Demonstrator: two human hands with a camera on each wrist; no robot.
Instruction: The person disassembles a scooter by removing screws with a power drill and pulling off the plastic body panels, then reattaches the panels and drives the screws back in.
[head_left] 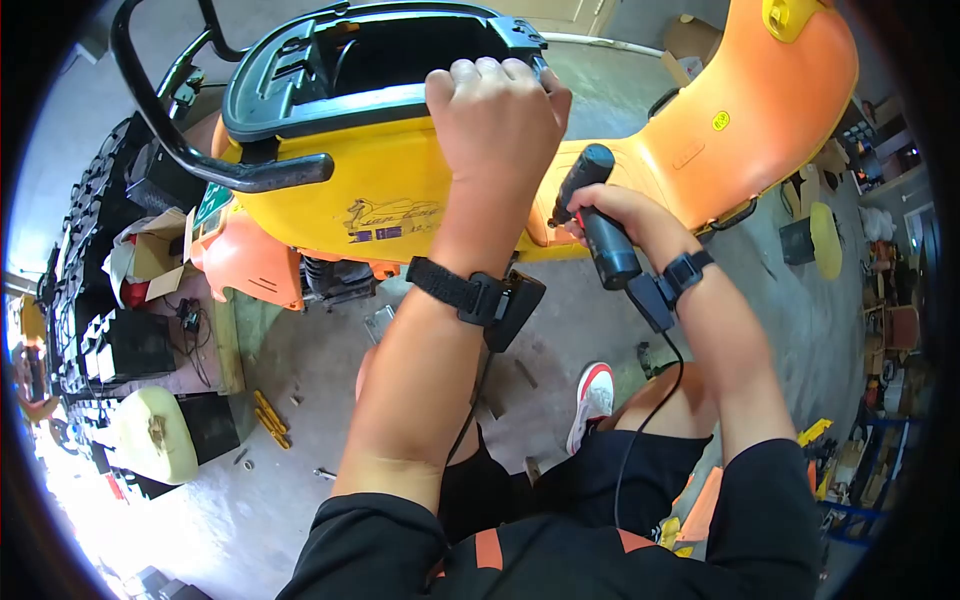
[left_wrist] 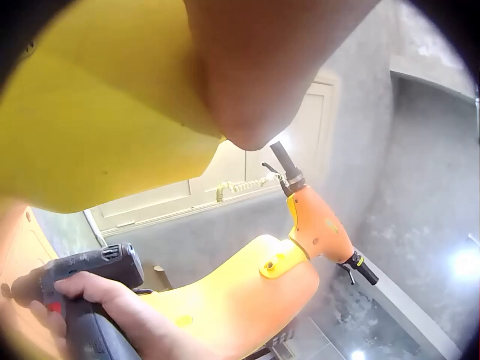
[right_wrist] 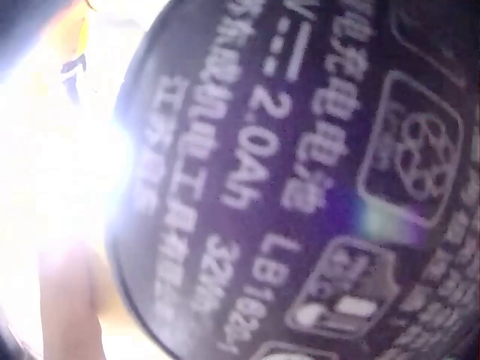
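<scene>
In the head view an orange and yellow scooter (head_left: 345,185) stands before me, with an open black storage compartment (head_left: 285,75) at its top. My left hand (head_left: 497,130) grips the compartment's near rim at the right corner, knuckles up; its fingertips are hidden. Lower and to the right, my right hand (head_left: 622,207) holds a black cordless drill (head_left: 612,250) by its handle, over the orange footboard. The drill's nose points toward the yellow body. The left wrist view also shows the drill (left_wrist: 97,262); in the right wrist view its battery's printed base (right_wrist: 285,187) fills most of the frame.
A bent black grab bar (head_left: 250,172) juts out at the scooter's left. On the floor lie yellow-handled pliers (head_left: 270,420) and small metal parts. Black batteries and an open cardboard box (head_left: 155,262) stand at the left. Shelves (head_left: 900,350) line the right.
</scene>
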